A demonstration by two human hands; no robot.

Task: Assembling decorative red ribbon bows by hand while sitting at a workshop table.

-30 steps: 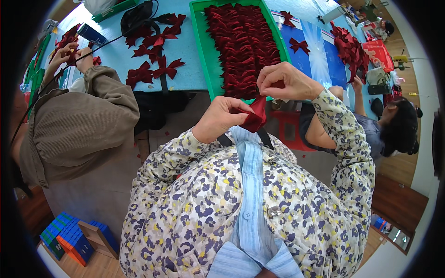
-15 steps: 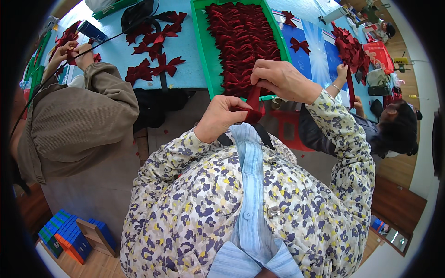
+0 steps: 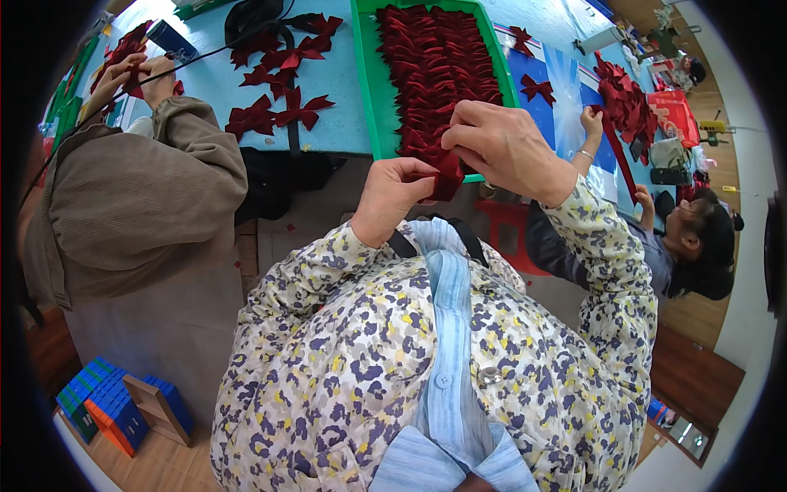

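Note:
Between my two hands, at the near edge of a green tray [image 3: 366, 90], is a dark red ribbon [image 3: 447, 182]. My left hand [image 3: 395, 197] pinches its left side between thumb and fingers. Just above and to the right, my right hand [image 3: 510, 150] has thumb and forefinger closed on the ribbon's upper part. Part of the ribbon is hidden behind the fingers. Packed rows of dark red bows [image 3: 438, 74] fill the tray right beyond my hands.
Loose red bows [image 3: 302, 108] lie on the blue table [image 3: 340, 82] left of the tray. A co-worker in a brown jacket [image 3: 139, 205] sits at left, hands on red fabric. At right another person [image 3: 693, 242] holds a long red ribbon [image 3: 619, 156]. A red stool [image 3: 508, 238] stands below the table.
The ribbon between my hands is now shorter and more bunched, and my hands are closer together. The view has shifted slightly. The co-worker at right has drawn a ribbon out straighter.

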